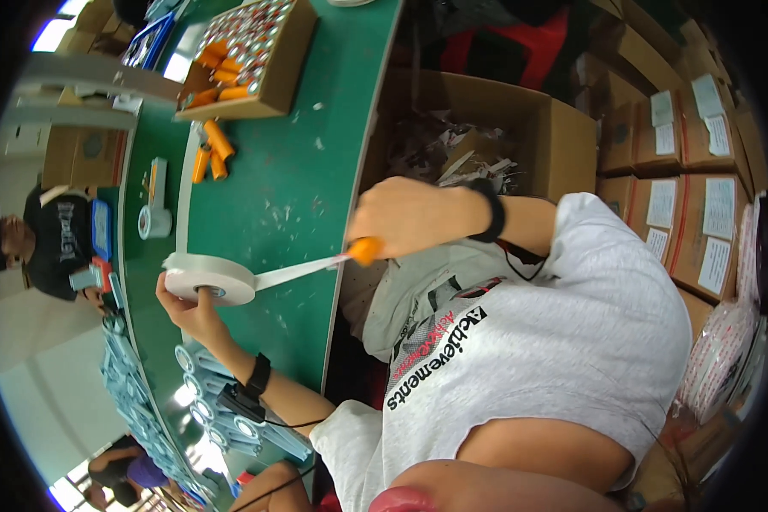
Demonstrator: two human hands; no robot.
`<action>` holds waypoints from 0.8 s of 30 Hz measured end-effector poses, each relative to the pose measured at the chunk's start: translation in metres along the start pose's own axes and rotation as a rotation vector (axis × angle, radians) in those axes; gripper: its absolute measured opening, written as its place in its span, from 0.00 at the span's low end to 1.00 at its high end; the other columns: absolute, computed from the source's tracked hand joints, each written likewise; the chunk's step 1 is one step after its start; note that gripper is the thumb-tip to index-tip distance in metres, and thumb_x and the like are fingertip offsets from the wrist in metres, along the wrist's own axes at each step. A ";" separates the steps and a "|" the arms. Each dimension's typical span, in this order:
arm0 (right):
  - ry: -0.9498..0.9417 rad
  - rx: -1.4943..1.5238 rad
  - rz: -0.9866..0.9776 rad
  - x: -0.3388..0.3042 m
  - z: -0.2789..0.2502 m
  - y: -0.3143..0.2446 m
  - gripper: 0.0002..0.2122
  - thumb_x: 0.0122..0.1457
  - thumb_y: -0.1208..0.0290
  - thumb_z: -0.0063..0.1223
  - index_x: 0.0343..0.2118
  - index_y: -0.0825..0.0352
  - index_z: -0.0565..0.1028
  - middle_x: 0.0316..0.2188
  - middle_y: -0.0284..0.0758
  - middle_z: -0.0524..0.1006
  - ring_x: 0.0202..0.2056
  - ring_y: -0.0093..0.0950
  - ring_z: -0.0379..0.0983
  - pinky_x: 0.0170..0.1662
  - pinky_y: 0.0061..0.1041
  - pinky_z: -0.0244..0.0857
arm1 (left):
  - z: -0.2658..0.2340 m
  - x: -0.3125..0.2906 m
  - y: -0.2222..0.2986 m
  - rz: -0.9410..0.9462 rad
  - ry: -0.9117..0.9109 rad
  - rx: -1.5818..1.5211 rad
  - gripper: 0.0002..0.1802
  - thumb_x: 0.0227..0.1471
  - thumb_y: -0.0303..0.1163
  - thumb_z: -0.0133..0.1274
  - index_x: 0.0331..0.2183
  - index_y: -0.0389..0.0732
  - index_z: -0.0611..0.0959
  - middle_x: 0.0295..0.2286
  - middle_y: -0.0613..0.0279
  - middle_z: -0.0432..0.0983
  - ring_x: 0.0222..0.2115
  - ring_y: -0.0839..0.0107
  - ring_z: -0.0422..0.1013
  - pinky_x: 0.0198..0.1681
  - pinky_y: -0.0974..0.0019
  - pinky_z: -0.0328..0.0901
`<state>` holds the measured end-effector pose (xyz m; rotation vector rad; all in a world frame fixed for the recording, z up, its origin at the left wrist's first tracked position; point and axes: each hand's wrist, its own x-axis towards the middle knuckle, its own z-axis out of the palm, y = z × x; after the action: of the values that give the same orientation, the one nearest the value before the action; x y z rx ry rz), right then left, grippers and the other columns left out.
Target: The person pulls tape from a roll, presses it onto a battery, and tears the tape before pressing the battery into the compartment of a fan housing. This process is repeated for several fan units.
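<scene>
Holds a fat roll of white tape [224, 280] over the green table [269, 188] with the left hand [198, 319]. Puts the left thumb at the hole in the middle and curls the other fingers round the outer rim. Reaches the left arm forward, past the edge of the table. Cannot tell from here about any touch between roll and table.

Bends the right arm across the front of the body, with the back of the right hand [411, 213] on top. Pinches a small orange tube [364, 250] there, right by the near edge of the table. Cannot see all of the right fingertips. Stretches a white strip [297, 272] tight and straight from the roll over to the orange tube. Wears a black band [487, 209] on each wrist.

Has a brown box [294, 66] on the table, farther off to the right, with lots of orange tubes in it. Shows a few loose orange tubes [218, 138] in a little heap just beside that box. Gets crowded on the left by a pile of pale blue things [198, 399], close to the left arm. Has a big open box [569, 145] of scraps next to the table, close by the right arm, and stacked closed boxes [616, 115] with white labels behind. Shows another white roll [154, 224] across the table, and beyond, a person [58, 241] in a dark top and cap near a blue tray [101, 229].
</scene>
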<state>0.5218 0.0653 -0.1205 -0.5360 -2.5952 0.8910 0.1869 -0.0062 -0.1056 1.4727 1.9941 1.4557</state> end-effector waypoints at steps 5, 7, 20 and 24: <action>-0.226 0.451 0.004 -0.002 -0.027 0.005 0.13 0.50 0.63 0.54 0.32 0.68 0.73 0.16 0.35 0.73 0.20 0.28 0.70 0.26 0.26 0.63 | -0.009 -0.039 0.000 0.040 0.211 -0.117 0.32 0.34 0.11 0.46 0.47 0.36 0.70 0.40 0.56 0.69 0.40 0.69 0.67 0.46 0.69 0.62; -0.177 0.902 0.096 0.013 -0.032 -0.003 0.15 0.56 0.61 0.50 0.38 0.70 0.71 0.19 0.31 0.73 0.23 0.19 0.70 0.26 0.19 0.62 | -0.014 -0.046 0.004 0.036 0.218 -0.074 0.32 0.33 0.11 0.46 0.47 0.35 0.70 0.40 0.56 0.69 0.40 0.70 0.67 0.46 0.69 0.62; 0.243 0.684 0.006 0.146 0.064 -0.064 0.13 0.58 0.65 0.45 0.33 0.73 0.70 0.25 0.44 0.74 0.26 0.36 0.71 0.30 0.30 0.63 | -0.010 -0.051 0.022 0.196 0.202 0.171 0.33 0.29 0.13 0.46 0.44 0.41 0.75 0.37 0.60 0.69 0.37 0.66 0.67 0.43 0.66 0.62; 0.532 0.688 -0.035 0.145 0.075 -0.071 0.13 0.59 0.65 0.44 0.34 0.74 0.70 0.23 0.46 0.73 0.24 0.40 0.70 0.28 0.30 0.63 | -0.012 -0.053 0.024 0.199 0.171 0.087 0.32 0.28 0.14 0.46 0.44 0.41 0.75 0.36 0.61 0.68 0.37 0.66 0.67 0.43 0.67 0.62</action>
<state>0.3466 0.0406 -0.1019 -0.4419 -1.6825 1.3235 0.2153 -0.0576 -0.0977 1.6769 2.0824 1.6440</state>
